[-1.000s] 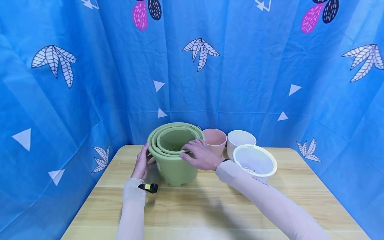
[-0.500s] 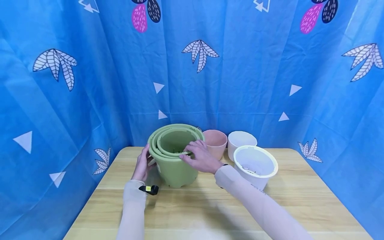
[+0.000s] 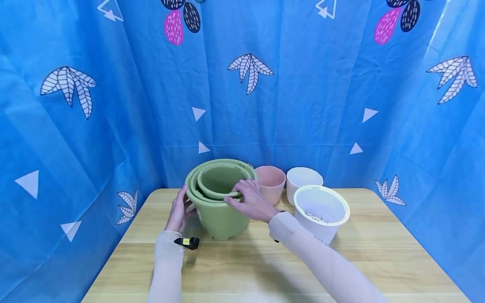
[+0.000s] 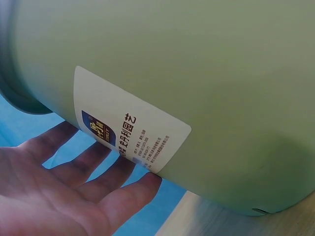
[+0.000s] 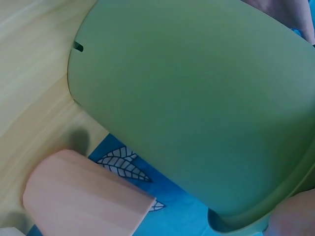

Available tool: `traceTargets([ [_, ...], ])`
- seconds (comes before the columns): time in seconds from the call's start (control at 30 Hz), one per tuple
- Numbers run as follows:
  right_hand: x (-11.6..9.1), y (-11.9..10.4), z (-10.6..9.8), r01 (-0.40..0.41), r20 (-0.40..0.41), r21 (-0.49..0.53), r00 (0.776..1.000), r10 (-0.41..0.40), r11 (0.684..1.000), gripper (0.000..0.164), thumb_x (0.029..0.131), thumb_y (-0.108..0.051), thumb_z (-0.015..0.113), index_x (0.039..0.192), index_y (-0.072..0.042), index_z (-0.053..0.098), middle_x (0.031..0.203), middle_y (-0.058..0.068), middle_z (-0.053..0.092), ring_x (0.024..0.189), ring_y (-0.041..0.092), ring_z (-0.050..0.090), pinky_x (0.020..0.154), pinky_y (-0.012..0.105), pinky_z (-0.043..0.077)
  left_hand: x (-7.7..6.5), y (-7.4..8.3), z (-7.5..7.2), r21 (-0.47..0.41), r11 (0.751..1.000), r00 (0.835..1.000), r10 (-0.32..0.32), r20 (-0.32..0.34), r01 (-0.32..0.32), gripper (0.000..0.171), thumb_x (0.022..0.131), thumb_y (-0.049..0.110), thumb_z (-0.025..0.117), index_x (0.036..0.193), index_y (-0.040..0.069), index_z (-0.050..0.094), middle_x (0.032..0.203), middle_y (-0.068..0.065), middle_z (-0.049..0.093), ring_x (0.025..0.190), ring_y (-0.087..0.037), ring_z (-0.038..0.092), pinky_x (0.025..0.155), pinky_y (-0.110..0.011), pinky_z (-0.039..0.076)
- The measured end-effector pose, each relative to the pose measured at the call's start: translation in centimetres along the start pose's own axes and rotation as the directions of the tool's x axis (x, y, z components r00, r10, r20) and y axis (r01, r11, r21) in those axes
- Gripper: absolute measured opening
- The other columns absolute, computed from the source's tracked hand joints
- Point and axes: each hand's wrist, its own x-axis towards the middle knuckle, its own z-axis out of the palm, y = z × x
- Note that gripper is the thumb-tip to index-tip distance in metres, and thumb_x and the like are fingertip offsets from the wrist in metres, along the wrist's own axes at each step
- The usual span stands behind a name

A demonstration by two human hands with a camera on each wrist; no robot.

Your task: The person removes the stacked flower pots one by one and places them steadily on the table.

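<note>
Green plastic flower pots are nested upright in a stack on the table; the large outer pot [image 3: 223, 223] holds smaller ones. My left hand [image 3: 178, 212] is at the outer pot's left side, with its thumb by the rim. In the left wrist view, slightly bent fingers [image 4: 120, 199] touch the wall beside a white label [image 4: 133, 120]. My right hand [image 3: 253, 201] pinches the front right rim of the innermost green pot [image 3: 219, 179], fingers over the inside and thumb in front. The right wrist view has mostly the outer pot's wall, with a bit of the hand at lower right.
A pink pot [image 3: 270, 185] and a white pot [image 3: 303, 179] stand behind on the right. Nearer, a larger white pot [image 3: 320, 210] stands beside my right forearm. Blue curtains [image 3: 250, 122] hang around the back and sides of the wooden table [image 3: 242, 273].
The head view has tilted up a little. Both hands keep their places at the green stack; the innermost pot's rim has shifted only slightly, if at all.
</note>
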Motion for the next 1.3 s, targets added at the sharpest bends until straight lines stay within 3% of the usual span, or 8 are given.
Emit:
traceTargets([
  [0.4, 0.3, -1.1, 0.7, -0.129, -0.094, 0.059, 0.986, 0.134, 0.990, 0.021, 0.083, -0.035, 0.061, 0.090, -0.015, 0.058, 0.091, -0.004, 0.055, 0.103, 0.019, 0.045, 0.106, 0.044, 0.031, -0.2, 0.0, 0.0, 0.014, 1.000, 1.000, 0.009, -0.001, -0.009, 0.069, 0.105, 0.067, 0.036, 0.153, 0.018, 0.041, 0.159, -0.009, 0.038, 0.146, -0.030, 0.038, 0.125, -0.060, 0.028],
  [0.57, 0.1, -1.4, 1.1, -0.115, -0.148, 0.084, 0.981, 0.126, 0.990, 0.017, 0.083, -0.028, 0.061, 0.091, -0.013, 0.060, 0.096, 0.000, 0.055, 0.103, 0.021, 0.045, 0.105, 0.045, 0.032, -0.3, -0.1, -0.2, 0.017, 1.000, 1.000, 0.009, 0.004, -0.009, 0.072, 0.105, 0.066, 0.037, 0.155, 0.015, 0.039, 0.162, -0.013, 0.037, 0.149, -0.033, 0.037, 0.125, -0.062, 0.028],
  [0.7, 0.3, -1.3, 1.1, -0.095, -0.198, 0.182, 0.971, 0.132, 0.979, 0.025, 0.087, -0.030, 0.073, 0.087, -0.011, 0.056, 0.121, 0.012, 0.055, 0.123, 0.029, 0.046, 0.109, 0.050, 0.035, -0.4, -0.1, -0.2, 0.024, 1.000, 1.000, 0.014, 0.003, -0.014, 0.072, 0.104, 0.067, 0.037, 0.156, 0.016, 0.039, 0.162, -0.013, 0.037, 0.148, -0.033, 0.036, 0.124, -0.064, 0.028],
  [0.8, 0.7, -1.4, 0.8, -0.095, -0.228, 0.269, 0.960, 0.160, 0.958, 0.039, 0.084, -0.032, 0.084, 0.085, -0.011, 0.051, 0.148, 0.021, 0.043, 0.145, 0.036, 0.033, 0.118, 0.057, 0.033, -0.2, -0.1, -0.1, 0.015, 1.000, 1.000, 0.017, -0.003, -0.017, 0.070, 0.104, 0.067, 0.038, 0.154, 0.017, 0.041, 0.160, -0.012, 0.039, 0.145, -0.032, 0.039, 0.123, -0.063, 0.030],
  [0.97, 0.7, -1.2, 0.6, -0.125, -0.237, 0.300, 0.951, 0.201, 0.946, 0.042, 0.084, -0.035, 0.086, 0.086, -0.014, 0.049, 0.163, 0.019, 0.031, 0.156, 0.037, 0.021, 0.124, 0.062, 0.027, -0.1, -0.2, 0.2, 0.005, 1.000, 1.000, 0.020, -0.012, -0.020, 0.069, 0.104, 0.066, 0.038, 0.152, 0.016, 0.043, 0.157, -0.010, 0.041, 0.143, -0.031, 0.041, 0.123, -0.063, 0.030],
  [1.1, 0.6, -0.8, 0.9, -0.187, -0.254, 0.282, 0.931, 0.262, 0.941, 0.045, 0.086, -0.043, 0.083, 0.100, -0.011, 0.055, 0.167, 0.015, 0.026, 0.157, 0.037, 0.023, 0.124, 0.060, 0.030, -0.3, -0.1, 0.3, 0.013, 1.000, 1.000, 0.022, -0.004, -0.022, 0.070, 0.104, 0.066, 0.037, 0.153, 0.016, 0.041, 0.160, -0.011, 0.040, 0.145, -0.032, 0.039, 0.124, -0.064, 0.029],
  [1.3, 0.7, 0.0, 1.1, -0.299, -0.252, 0.261, 0.897, 0.363, 0.918, 0.077, 0.085, -0.056, 0.078, 0.140, -0.011, 0.049, 0.172, 0.012, 0.018, 0.159, 0.036, 0.020, 0.126, 0.061, 0.026, -0.6, 0.1, 0.2, 0.017, 1.000, 1.000, 0.025, -0.006, -0.025, 0.070, 0.105, 0.065, 0.037, 0.154, 0.015, 0.042, 0.159, -0.012, 0.039, 0.144, -0.031, 0.040, 0.124, -0.063, 0.029],
])
